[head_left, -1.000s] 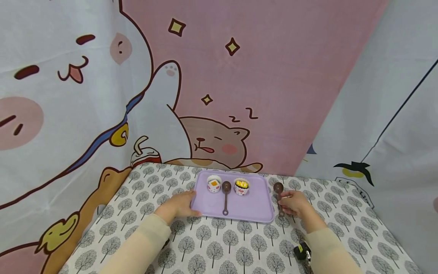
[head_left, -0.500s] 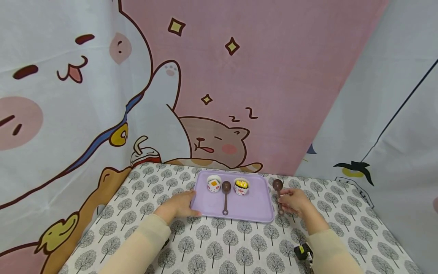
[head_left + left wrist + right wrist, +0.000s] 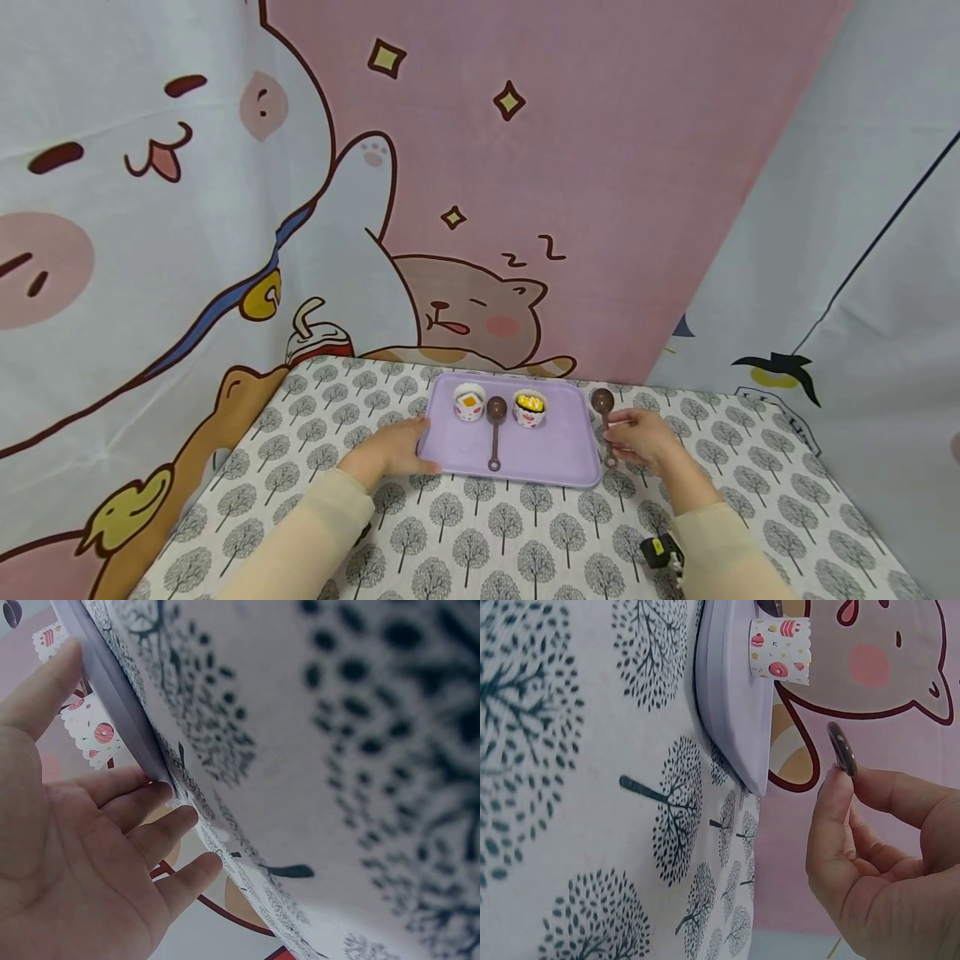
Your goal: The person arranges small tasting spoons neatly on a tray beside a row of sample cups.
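My right hand (image 3: 637, 435) pinches the handle of a brown round-bowled spoon (image 3: 602, 402) between thumb and fingertips, just right of the tray. In the right wrist view this spoon (image 3: 842, 748) shows almost end-on, raised above the cloth. A lilac tray (image 3: 450, 458) lies flat on the table. My left hand (image 3: 393, 450) is at its near left corner, fingers extended, thumb and forefinger touching the rim. On the tray, a second brown spoon (image 3: 495, 429) with a ring-ended handle lies between two patterned paper cups, one with a white-and-orange filling (image 3: 469, 403), one with a yellow topping (image 3: 529, 408).
A tree-print cloth (image 3: 510, 533) covers the table. Behind it hangs a pink cartoon backdrop (image 3: 600, 208), with a white curtain (image 3: 862, 250) at the right. A black device (image 3: 660, 550) is strapped at my right wrist.
My right hand has shifted slightly left and away from me with the spoon, bringing it closer to the tray's right edge. The left hand and the tray stay put.
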Action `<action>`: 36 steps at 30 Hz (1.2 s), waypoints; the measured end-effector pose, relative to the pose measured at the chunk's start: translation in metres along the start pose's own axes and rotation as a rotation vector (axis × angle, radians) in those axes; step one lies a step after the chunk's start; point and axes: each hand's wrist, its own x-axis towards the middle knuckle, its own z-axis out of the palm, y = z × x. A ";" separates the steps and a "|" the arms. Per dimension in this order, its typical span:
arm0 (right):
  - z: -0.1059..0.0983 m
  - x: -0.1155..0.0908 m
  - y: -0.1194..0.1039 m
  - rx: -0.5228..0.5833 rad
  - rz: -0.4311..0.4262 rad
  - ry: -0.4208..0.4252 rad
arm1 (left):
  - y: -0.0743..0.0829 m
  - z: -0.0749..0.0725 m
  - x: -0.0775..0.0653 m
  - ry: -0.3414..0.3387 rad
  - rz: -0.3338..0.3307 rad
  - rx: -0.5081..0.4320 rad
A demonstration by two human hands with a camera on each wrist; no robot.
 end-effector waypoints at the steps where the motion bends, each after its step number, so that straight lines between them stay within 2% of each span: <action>1: 0.001 0.000 -0.001 0.001 -0.003 -0.002 | 0.000 0.000 0.000 0.001 0.000 0.000; 10: 0.012 0.003 0.001 0.047 -0.035 -0.028 | 0.003 -0.002 -0.002 0.005 0.004 -0.005; 22: 0.026 0.008 0.004 0.069 -0.003 -0.035 | 0.003 0.000 0.000 0.002 -0.003 0.003; 36: 0.038 0.016 0.008 0.045 0.033 -0.027 | 0.004 -0.001 -0.001 0.001 -0.008 -0.010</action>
